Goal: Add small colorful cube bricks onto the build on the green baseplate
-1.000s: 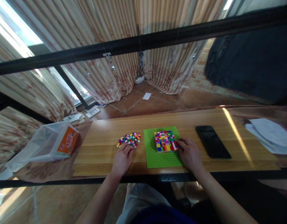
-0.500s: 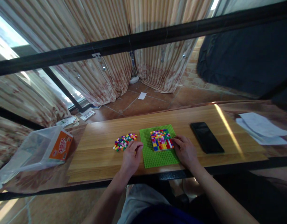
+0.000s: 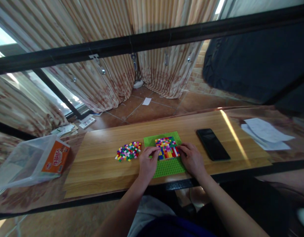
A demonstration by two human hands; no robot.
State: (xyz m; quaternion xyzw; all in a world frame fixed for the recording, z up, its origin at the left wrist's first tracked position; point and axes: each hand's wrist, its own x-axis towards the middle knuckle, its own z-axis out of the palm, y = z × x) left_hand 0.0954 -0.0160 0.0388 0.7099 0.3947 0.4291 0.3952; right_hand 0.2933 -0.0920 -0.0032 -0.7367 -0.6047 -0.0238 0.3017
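A square of multicoloured building bricks [image 3: 167,147] sits on a green studded baseplate [image 3: 170,168]. At its left edge is my left hand [image 3: 149,162], thumb and fingertips pinched together. Whether a small brick is between those fingertips is too fine to tell. My right hand [image 3: 192,159] is curled against the square's right edge, its fingertips gripping that side. Left of the baseplate lies a loose pile of small coloured bricks [image 3: 128,151].
The wooden board [image 3: 99,164] carries a black phone [image 3: 213,144] to the right. White papers [image 3: 267,131] lie beyond it. On the far left stands a clear plastic bin [image 3: 30,161] with an orange label. A black metal bar [image 3: 152,42] crosses in front of the curtains.
My left hand has moved right, from beside the loose pile to the left edge of the brick square. My right hand stays at the square's right edge. The view has shifted slightly.
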